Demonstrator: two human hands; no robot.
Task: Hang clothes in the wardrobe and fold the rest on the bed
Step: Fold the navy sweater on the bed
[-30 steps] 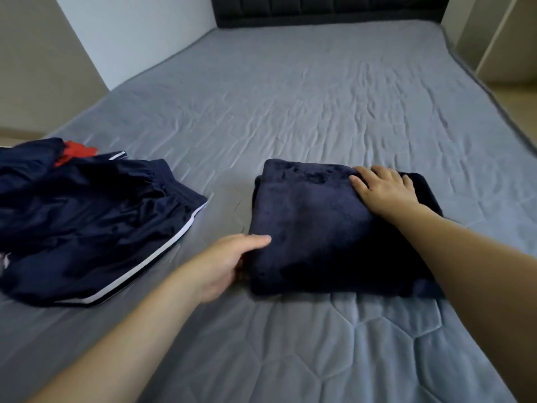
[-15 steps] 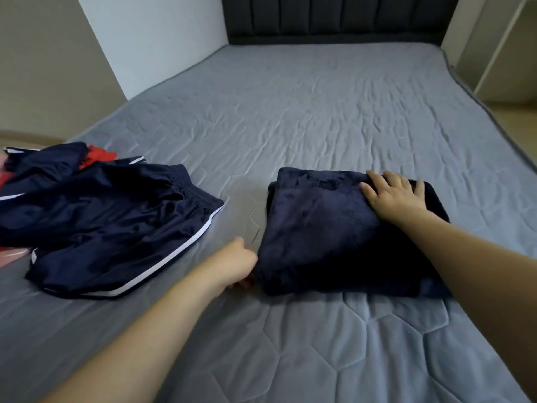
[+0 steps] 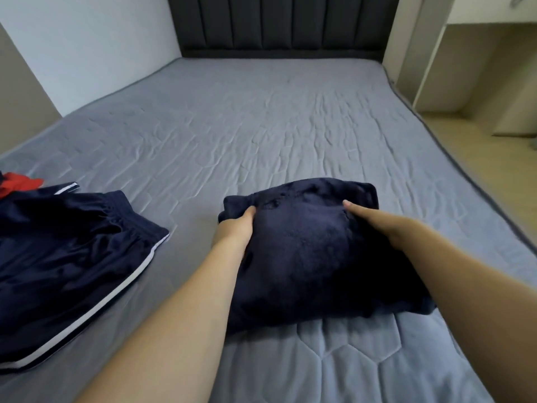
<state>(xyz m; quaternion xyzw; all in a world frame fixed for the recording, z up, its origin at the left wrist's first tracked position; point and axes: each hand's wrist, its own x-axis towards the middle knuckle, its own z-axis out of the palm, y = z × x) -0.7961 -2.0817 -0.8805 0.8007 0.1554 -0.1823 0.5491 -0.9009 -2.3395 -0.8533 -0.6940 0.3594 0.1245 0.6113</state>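
The folded navy garment (image 3: 316, 251) is being lifted off the bed (image 3: 261, 135), near its front edge, and it is gripped from both sides. The left hand (image 3: 235, 231) is curled round the left fold, thumb on top; the right hand (image 3: 374, 222) is tucked against the right side, thumb showing, fingers hidden underneath. That two-sided hold is judged to keep the bundle from unfolding. Its fabric is seen as plush, thick and fleecy. To the left, slick navy shorts (image 3: 66, 257) with white piping are left unfolded, a red garment (image 3: 17, 183) peeking behind them.
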